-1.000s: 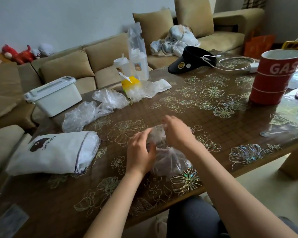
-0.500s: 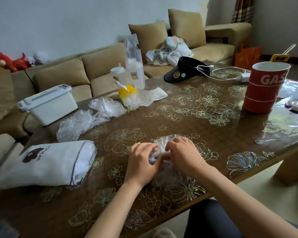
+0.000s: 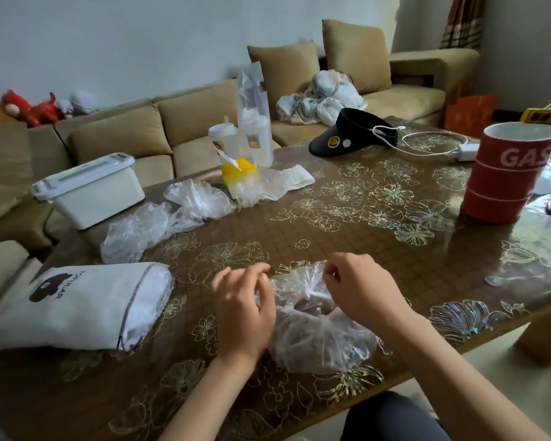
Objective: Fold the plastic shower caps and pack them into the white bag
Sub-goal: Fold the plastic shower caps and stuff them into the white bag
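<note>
A clear plastic shower cap point(image 3: 315, 332) lies crumpled on the table's near side between my hands. My left hand point(image 3: 242, 307) pinches its left rim with curled fingers. My right hand point(image 3: 360, 288) pinches the elastic edge at the cap's far right. The white drawstring bag point(image 3: 74, 310) with a bear print lies on its side at the left, its mouth facing my hands. More clear shower caps point(image 3: 134, 230) point(image 3: 201, 198) lie in a heap behind the bag.
The brown flower-patterned table point(image 3: 347, 224) carries a white lidded box point(image 3: 89, 189), drink cups in a clear bag point(image 3: 252, 122), a yellow packet with plastic point(image 3: 255, 183), a black visor point(image 3: 350, 132), a charger cable point(image 3: 433, 148) and a red GAS bucket point(image 3: 509, 173). A sofa stands behind.
My hands have moved apart, pulling the shower cap's rim open sideways; half a second ago they were pressed together over it. The cap now lies spread wider.
</note>
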Available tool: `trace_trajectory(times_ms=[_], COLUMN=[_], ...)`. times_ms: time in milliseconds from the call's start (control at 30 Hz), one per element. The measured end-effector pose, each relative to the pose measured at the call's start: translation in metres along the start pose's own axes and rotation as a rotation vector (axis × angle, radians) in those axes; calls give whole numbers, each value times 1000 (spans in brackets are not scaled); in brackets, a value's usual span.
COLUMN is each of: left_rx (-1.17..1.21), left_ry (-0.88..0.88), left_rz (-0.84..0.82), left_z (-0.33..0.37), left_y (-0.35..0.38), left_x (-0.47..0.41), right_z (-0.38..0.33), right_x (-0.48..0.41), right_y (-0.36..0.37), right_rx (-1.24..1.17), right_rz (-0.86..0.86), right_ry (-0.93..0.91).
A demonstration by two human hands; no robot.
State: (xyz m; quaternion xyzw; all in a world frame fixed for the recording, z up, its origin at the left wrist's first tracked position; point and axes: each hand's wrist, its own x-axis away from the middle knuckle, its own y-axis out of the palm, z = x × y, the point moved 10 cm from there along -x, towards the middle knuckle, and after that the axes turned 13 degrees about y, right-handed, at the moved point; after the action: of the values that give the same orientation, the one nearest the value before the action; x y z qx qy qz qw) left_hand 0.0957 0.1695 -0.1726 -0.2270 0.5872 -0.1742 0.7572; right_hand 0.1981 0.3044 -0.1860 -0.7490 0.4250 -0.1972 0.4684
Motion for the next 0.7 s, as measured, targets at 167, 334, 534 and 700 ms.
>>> trace_trajectory(times_ms=[167, 334, 534, 700], left_rx=[121, -1, -140, -157], left_ry=[-211, -171, -144, -147], left_rz=[-316, -792, -987, -973], left_z=[16, 24, 11, 9], left_y=[37, 84, 80, 74], left_x=[-12, 28, 62, 65], right_z=[-8, -27, 1, 13], right_x=[-10, 2, 6, 7], right_y=[-1, 43, 81, 77], right_rx=[-245, -203, 182, 253], right_rz=[159, -60, -248, -263], right_ry=[-87, -321, -239, -225])
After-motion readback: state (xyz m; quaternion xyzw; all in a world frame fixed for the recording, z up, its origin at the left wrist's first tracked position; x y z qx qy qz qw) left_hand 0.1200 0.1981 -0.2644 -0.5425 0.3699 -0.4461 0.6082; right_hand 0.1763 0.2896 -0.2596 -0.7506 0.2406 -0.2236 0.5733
